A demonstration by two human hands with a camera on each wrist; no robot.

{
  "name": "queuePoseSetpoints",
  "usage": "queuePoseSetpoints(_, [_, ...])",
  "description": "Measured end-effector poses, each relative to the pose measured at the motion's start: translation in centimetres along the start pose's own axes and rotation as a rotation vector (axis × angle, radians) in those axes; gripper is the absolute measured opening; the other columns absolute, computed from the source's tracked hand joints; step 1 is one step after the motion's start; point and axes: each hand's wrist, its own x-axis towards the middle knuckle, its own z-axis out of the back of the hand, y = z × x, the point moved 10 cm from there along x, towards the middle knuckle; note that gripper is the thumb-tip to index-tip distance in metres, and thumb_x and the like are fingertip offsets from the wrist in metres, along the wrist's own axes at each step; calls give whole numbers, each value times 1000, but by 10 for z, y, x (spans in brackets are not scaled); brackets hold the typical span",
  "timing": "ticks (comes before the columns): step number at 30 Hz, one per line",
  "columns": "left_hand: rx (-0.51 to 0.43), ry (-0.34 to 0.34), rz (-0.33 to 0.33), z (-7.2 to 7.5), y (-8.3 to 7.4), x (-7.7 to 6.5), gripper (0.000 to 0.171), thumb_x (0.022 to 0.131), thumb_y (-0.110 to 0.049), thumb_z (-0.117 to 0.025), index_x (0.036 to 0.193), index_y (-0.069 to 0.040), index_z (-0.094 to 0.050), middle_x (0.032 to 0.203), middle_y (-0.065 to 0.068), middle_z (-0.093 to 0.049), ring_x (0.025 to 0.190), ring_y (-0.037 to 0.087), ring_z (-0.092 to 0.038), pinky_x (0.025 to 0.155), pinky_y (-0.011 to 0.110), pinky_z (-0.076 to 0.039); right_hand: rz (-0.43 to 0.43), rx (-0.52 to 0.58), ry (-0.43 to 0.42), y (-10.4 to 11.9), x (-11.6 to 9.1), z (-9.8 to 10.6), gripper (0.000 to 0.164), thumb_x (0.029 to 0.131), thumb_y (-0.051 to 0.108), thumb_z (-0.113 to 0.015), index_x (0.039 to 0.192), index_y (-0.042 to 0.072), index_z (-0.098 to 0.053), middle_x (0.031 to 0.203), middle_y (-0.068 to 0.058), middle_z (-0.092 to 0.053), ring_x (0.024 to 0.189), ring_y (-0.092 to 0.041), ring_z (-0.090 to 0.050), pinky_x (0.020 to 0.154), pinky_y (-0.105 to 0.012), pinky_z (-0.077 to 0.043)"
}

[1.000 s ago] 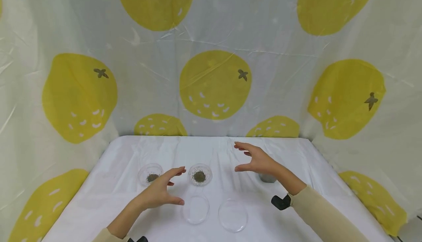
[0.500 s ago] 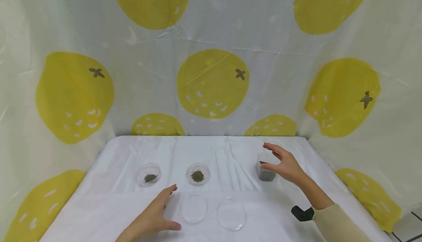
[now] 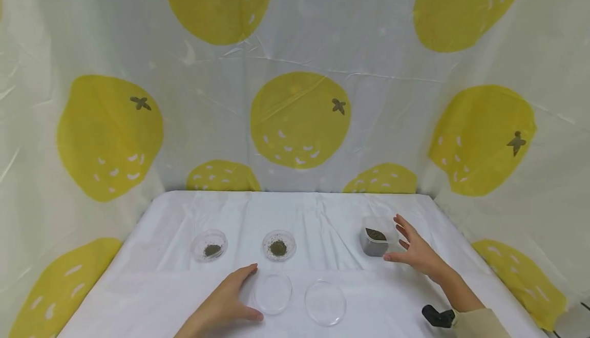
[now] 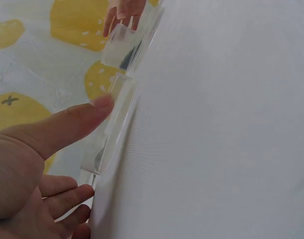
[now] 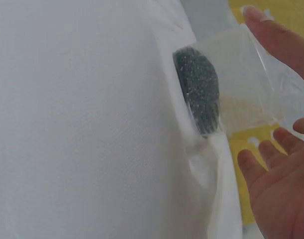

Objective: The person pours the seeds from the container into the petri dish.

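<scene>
My left hand (image 3: 223, 299) is low over the table at the left side of a round clear lid (image 3: 273, 294), thumb and fingers spread apart. Seen from the left wrist, the thumb (image 4: 62, 127) overlaps a clear rim. My right hand (image 3: 417, 253) is just right of a clear square container (image 3: 375, 248) part-filled with dark granules (image 5: 197, 87). Its fingers are spread with nothing in them; a gap shows between them and the container wall in the right wrist view.
Two clear round dishes stand further back, the left dish (image 3: 216, 235) and the middle dish (image 3: 280, 235), each with a small dark heap. A second clear lid (image 3: 325, 304) lies right of the first. A lemon-print curtain (image 3: 299, 123) surrounds the white-covered table (image 3: 322, 205).
My right hand has moved right and slightly down, past the square container, which now shows fully. My left hand has moved down to the near left lid. The dishes and lids stay put.
</scene>
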Motion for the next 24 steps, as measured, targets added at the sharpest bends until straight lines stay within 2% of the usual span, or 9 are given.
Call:
queuePoseSetpoints(5, [-26,-36,36,1,6,3,104,54,-53,-82,138,-7,-41,137,12,-42,127,39,-34,101,57,-26,-25,49,28,-14,5,-6,113,73,23,-80,150,18,2,153,-13,-8,136,-39,-12,101,-52,-27])
queuePoseSetpoints(8, [-38,-55,46,1,9,4,97,54,-51,-83,133,-9,-46,134,10,-46,125,38,-36,100,58,-27,-54,62,40,-20,7,-12,108,75,25,-79,150,15,-2,152,-15,-12,133,-40,-22,99,-50,-33])
queuePoseSetpoints(11, [-44,-67,55,0,12,4,91,54,-52,-83,129,-13,-51,131,6,-48,123,36,-38,99,57,-28,-57,51,27,-21,9,-14,102,75,26,-79,149,10,-10,149,-16,-23,126,-38,-33,91,-38,-43])
queuePoseSetpoints(14, [-46,-80,58,1,12,5,89,53,-52,-83,128,-15,-52,129,4,-48,123,33,-39,100,55,-29,-35,31,4,-17,11,-13,97,75,28,-78,147,7,-17,143,-16,-33,113,-32,-41,77,-26,-43])
queuePoseSetpoints(15, [-46,-82,57,2,12,6,89,52,-52,-83,127,-16,-52,129,3,-49,123,33,-39,100,55,-29,-35,34,-3,-17,12,-12,95,75,29,-78,147,7,-19,142,-15,-35,113,-30,-42,77,-24,-43])
queuePoseSetpoints(18, [-51,-82,48,2,10,7,87,53,-52,-83,126,-17,-53,130,2,-48,123,33,-38,100,56,-29,-34,39,-13,-16,14,-11,91,75,30,-78,144,7,-24,139,-15,-38,102,-28,-47,74,-23,-43])
queuePoseSetpoints(24, [-67,-68,49,1,11,7,79,55,-50,-82,123,-19,-56,132,0,-47,124,33,-36,99,58,-28,-57,122,-11,-26,17,-16,85,74,25,-79,139,5,-29,138,-18,-38,107,-30,-51,78,-24,-44])
